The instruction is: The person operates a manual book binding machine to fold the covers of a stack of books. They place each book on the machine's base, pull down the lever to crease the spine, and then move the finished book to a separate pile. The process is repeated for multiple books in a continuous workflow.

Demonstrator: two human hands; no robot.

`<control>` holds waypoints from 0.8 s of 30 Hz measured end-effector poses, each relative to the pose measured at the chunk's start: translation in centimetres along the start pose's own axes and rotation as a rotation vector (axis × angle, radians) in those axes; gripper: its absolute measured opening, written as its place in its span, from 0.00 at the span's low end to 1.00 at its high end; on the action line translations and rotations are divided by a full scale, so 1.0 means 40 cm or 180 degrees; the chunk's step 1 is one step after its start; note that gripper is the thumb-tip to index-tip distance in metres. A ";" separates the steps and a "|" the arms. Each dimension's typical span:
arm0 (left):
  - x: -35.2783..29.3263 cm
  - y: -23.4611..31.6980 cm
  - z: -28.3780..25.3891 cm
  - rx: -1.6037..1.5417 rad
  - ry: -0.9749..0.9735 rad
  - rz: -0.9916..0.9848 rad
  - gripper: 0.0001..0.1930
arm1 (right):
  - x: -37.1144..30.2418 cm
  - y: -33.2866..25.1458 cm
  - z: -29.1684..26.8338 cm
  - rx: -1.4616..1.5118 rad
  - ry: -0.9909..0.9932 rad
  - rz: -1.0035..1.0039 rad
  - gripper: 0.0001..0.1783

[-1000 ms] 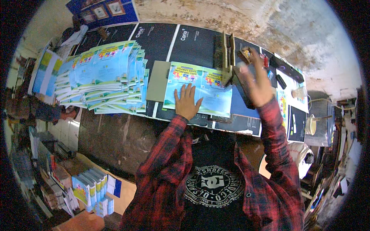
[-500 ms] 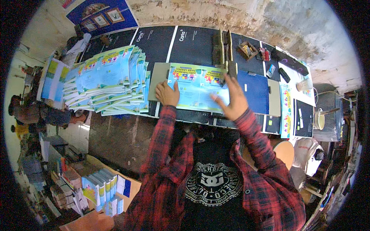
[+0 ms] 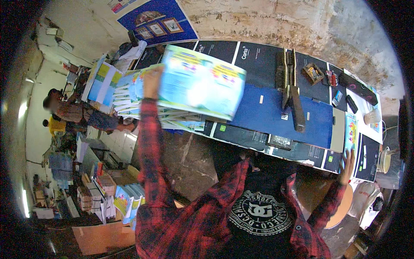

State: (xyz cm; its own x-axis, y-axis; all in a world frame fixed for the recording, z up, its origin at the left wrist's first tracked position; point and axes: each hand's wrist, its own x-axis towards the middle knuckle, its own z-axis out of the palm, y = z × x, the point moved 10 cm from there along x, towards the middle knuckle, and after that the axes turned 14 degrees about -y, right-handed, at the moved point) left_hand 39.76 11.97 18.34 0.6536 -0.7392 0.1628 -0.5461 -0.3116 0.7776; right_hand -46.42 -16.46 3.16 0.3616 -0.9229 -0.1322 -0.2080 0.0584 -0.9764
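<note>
From where I stand beside the bench, I record the following on the hands. The left hand is closed on the left edge of a large, glossy, light-blue and green printed paper sheet with yellow and multicoloured lettering. Blur hides the separate fingers, so the exact placement of the thumb cannot be told. The sheet is raised and tilted, its right end free, and it overlaps the right part of a broad, uneven pile of similar blue-and-green printed sheets on the left half of the black-topped bench. Whether the sheet's underside touches the pile cannot be told.

The right hand is well apart from the left, at the front edge of the bench near its right end. Its fingers are extended and it grips nothing visible. The fingertips lie at the near end of a narrow strip of colourful printed paper; contact there cannot be confirmed.

Between the hands, a flat, dark-blue rectangular panel lies on the bench, with a worn, brown wooden bar across it. Behind, to the right, stands a small, open wooden box holding small items. A translucent plastic cup stands near the bench's right end.
</note>
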 end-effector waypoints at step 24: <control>0.180 -0.113 0.238 0.3032 -0.0710 -0.1331 0.43 | -0.208 0.293 -0.149 -0.0444 0.0341 0.0696 0.28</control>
State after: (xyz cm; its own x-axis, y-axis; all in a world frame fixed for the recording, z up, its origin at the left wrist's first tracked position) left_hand 41.96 2.39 10.21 0.8260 -0.5279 -0.1975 -0.5485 -0.8336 -0.0659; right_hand -57.28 -10.36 -6.16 0.1978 -0.9296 -0.3111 -0.3965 0.2144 -0.8927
